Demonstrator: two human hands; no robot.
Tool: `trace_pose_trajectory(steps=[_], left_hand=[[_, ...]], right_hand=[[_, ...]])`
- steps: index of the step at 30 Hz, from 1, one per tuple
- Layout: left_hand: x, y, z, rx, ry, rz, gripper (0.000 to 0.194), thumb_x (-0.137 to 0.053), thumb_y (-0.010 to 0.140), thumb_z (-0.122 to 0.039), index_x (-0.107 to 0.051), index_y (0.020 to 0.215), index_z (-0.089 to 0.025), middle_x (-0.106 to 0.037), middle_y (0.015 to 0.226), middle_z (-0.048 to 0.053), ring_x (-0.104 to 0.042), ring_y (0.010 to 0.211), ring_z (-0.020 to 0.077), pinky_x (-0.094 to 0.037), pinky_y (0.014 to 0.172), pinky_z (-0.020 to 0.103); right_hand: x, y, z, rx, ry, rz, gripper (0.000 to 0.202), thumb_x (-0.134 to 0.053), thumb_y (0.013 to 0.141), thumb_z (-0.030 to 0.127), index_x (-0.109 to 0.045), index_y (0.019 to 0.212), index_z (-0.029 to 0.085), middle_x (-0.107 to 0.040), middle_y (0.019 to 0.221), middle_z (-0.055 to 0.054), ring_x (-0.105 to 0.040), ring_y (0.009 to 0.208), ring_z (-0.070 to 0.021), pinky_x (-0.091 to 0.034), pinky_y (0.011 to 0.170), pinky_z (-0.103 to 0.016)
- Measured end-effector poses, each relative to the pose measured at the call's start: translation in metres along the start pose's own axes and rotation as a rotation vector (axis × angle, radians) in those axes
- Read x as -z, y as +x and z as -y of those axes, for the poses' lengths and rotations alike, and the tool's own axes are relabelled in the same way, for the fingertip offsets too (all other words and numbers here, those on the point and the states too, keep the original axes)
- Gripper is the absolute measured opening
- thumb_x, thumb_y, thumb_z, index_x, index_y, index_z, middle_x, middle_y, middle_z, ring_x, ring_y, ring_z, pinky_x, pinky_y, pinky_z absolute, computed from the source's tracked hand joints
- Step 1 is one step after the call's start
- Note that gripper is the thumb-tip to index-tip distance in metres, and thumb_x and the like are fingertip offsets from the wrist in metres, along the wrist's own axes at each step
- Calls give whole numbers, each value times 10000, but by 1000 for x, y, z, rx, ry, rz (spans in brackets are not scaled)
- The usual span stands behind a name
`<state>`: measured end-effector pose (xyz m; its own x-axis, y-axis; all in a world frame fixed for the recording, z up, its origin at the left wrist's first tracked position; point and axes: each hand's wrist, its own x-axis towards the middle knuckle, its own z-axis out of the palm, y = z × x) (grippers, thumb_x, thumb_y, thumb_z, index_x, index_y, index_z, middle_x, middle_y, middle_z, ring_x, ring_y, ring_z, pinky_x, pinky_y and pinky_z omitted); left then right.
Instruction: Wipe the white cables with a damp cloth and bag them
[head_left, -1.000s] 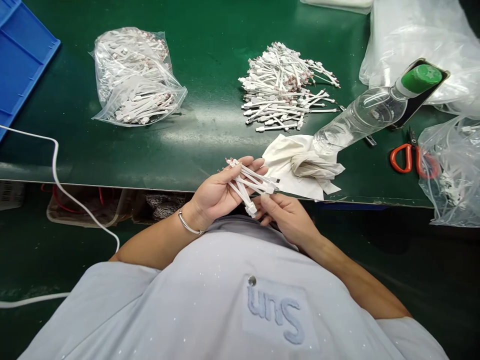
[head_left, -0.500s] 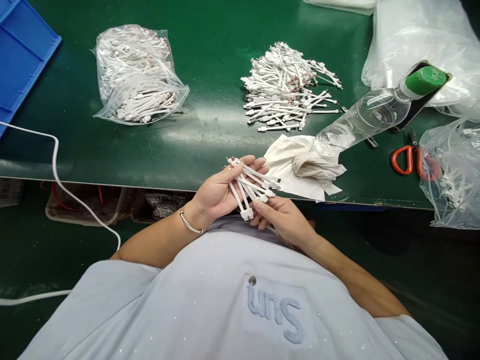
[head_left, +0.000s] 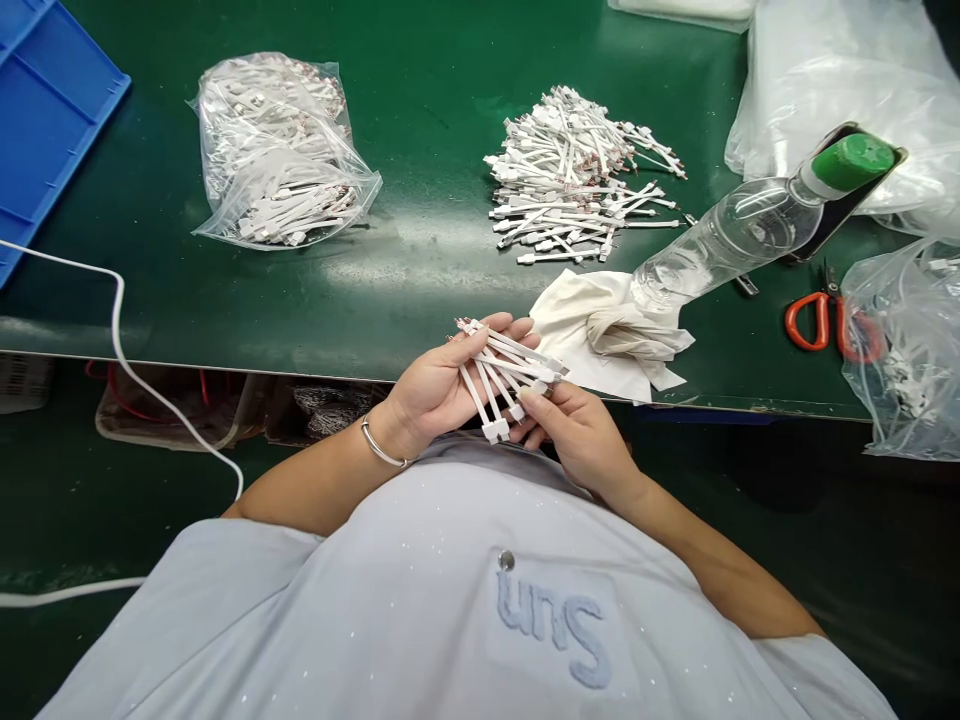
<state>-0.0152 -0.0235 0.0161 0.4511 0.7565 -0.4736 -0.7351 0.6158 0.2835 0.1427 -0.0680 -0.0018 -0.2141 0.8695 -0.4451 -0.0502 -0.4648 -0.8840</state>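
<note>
A fanned bunch of short white cables [head_left: 487, 385] lies across my left hand [head_left: 431, 392], pinned by the thumb near their bare wire ends. Their plug ends point toward my body and to the right. My right hand [head_left: 589, 430] pinches one of the plugs at the right side of the bunch between thumb and fingers; the fingertips are partly hidden. Beyond my hands, a loose pile of the same white cables [head_left: 562, 150] rests on the green table [head_left: 420, 270]. Farther left, a clear plastic bag [head_left: 281, 150] is full of similar cables.
Right of my hands lies a crumpled white cloth [head_left: 585, 330], touching a tilted clear bottle [head_left: 750, 230] with a green cap. Red-handled scissors [head_left: 808, 322] and a plastic bag [head_left: 911, 370] are at the right. A blue bin [head_left: 49, 110] stands far left, near a white cord [head_left: 120, 330].
My right hand has shifted slightly to the right along the plug ends, its fingers now on a different spot of the bunch. My left hand keeps its hold.
</note>
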Motion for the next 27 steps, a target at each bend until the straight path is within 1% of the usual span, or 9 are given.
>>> trace_pose_trajectory(steps=[2, 5, 7, 9, 12, 15, 20, 23, 27], left_hand=[[-1, 0, 0, -4, 1, 8, 227, -445, 910, -150, -672, 900, -130, -687, 1113, 107, -549, 1219, 250, -322, 1121, 452], [-1, 1, -1, -15, 10, 18, 249, -428, 920, -146, -674, 880, -129, -702, 1064, 100, -571, 1192, 243, -333, 1113, 444], [-1, 1, -1, -19, 14, 13, 265, -416, 926, -146, -673, 868, -129, -711, 1027, 95, -588, 1170, 239, -345, 1105, 441], [-1, 1, -1, -18, 15, -3, 262, -416, 924, -141, -672, 866, -130, -712, 1030, 94, -584, 1175, 236, -346, 1105, 440], [0, 0, -1, -20, 22, -25, 233, -440, 908, -133, -670, 876, -131, -702, 1071, 102, -563, 1203, 235, -332, 1115, 440], [0, 0, -1, -26, 37, -17, 216, -455, 903, -132, -670, 883, -126, -699, 1075, 109, -566, 1199, 241, -323, 1121, 445], [1, -1, -1, -23, 46, -13, 237, -443, 914, -134, -679, 884, -126, -704, 1055, 105, -582, 1177, 236, -323, 1119, 443], [2, -2, -1, -7, 47, -9, 263, -428, 923, -132, -686, 875, -124, -714, 1013, 102, -625, 1110, 228, -341, 1105, 443], [3, -2, -2, 20, 63, -4, 291, -408, 924, -116, -692, 857, -117, -720, 980, 99, -680, 981, 206, -367, 1083, 433]], right_hand=[[1, 0, -1, -59, 79, 88, 398, -704, 702, 537, -613, 814, 165, -678, 739, -17, -632, 548, -103, -452, 433, -178], [2, 0, -3, -114, 80, 222, 387, -675, 742, 530, -631, 802, 151, -688, 745, -34, -646, 562, -101, -455, 447, -168], [3, 0, -4, -101, 44, 256, 377, -651, 773, 517, -650, 789, 141, -698, 746, -47, -650, 577, -99, -466, 474, -168], [4, 0, -4, -79, 7, 255, 365, -659, 770, 506, -657, 773, 142, -700, 736, -46, -648, 580, -101, -471, 485, -175], [4, 1, -5, -64, -30, 223, 393, -658, 755, 537, -666, 757, 145, -695, 713, -41, -639, 567, -104, -468, 480, -187], [5, 1, -4, -58, -54, 174, 451, -618, 761, 588, -680, 758, 141, -694, 708, -51, -638, 571, -105, -470, 478, -185], [8, 0, -2, -15, -84, 96, 450, -633, 744, 594, -677, 766, 147, -696, 736, -54, -639, 601, -110, -492, 495, -190], [11, -1, -1, 21, -13, -12, 428, -663, 721, 589, -646, 779, 165, -689, 738, -35, -633, 587, -105, -488, 484, -190], [12, -2, 1, 76, -22, -120, 419, -636, 755, 583, -627, 716, 166, -647, 638, -17, -614, 546, -101, -471, 465, -189]])
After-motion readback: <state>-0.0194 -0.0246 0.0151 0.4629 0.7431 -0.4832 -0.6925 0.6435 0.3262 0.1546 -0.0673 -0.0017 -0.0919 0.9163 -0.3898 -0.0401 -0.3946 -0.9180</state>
